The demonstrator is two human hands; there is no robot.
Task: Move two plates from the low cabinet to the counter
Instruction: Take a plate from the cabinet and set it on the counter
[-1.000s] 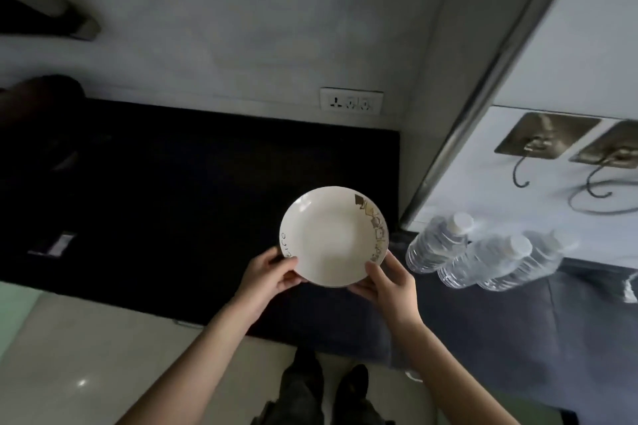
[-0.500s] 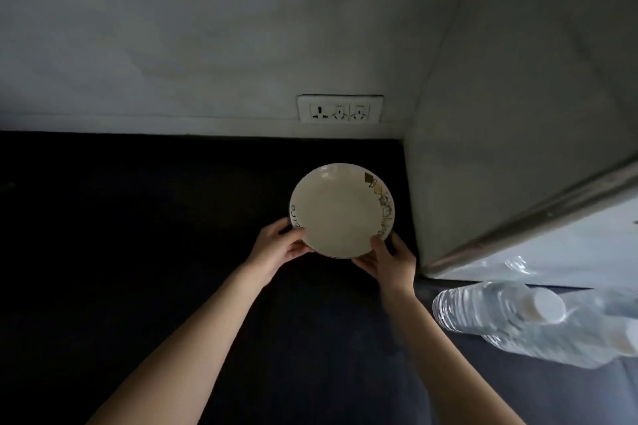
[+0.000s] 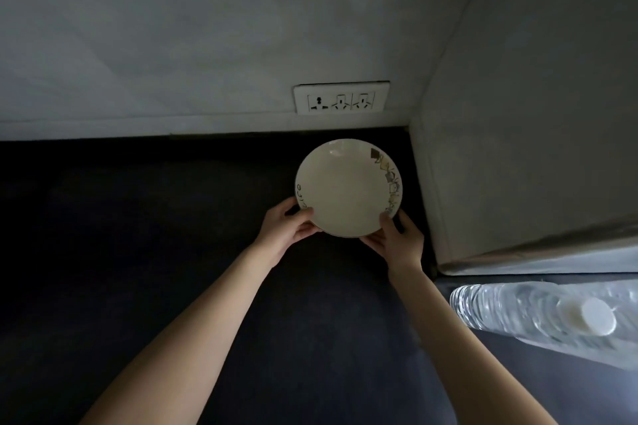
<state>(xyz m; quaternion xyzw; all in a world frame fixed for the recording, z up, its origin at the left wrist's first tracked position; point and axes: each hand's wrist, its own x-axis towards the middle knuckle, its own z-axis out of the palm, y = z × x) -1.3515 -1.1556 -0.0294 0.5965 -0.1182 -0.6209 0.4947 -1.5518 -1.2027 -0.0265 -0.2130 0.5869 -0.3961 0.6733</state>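
Head view: plate (image 3: 348, 187) at frame centre, over dark counter (image 3: 138, 252), near corner below socket (image 3: 341, 97). Left hand (image 3: 286, 228) and right hand (image 3: 397, 235) grasping near rim from opposite sides, probably for level lowering. Contact with counter: cannot tell.

A dark, almost black, matte counter top (image 3: 138, 252) fills the lower and left part of the view, running back to a pale grey wall and ending on the right against a pale grey upright panel. A round cream-white ceramic plate (image 3: 345, 190) with a brown and gold square pattern along its right rim is at the back right corner; whether it touches the surface cannot be told. Clear plastic water bottles with white caps (image 3: 538, 310) stand at the right.
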